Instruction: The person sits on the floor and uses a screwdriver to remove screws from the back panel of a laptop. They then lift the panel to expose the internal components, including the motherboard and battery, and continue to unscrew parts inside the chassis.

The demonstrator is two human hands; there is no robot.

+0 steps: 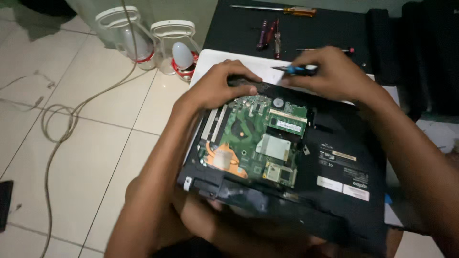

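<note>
An opened black laptop (334,191) lies upside down across my lap, its green circuit board (248,138) exposed. My left hand (217,86) rests on the laptop's far edge, fingers curled over the black casing above the board. My right hand (332,71) grips a small screwdriver with a blue handle (296,69), its tip pointing left along the far edge of the laptop, close to my left fingertips.
A white board (210,59) lies under the laptop. On the black surface beyond lie an orange-handled screwdriver (287,9), dark red tools (267,33) and a thin red-tipped tool (330,49). Two white lamp-like objects (177,48) and a cable (62,124) sit on the tiled floor at left.
</note>
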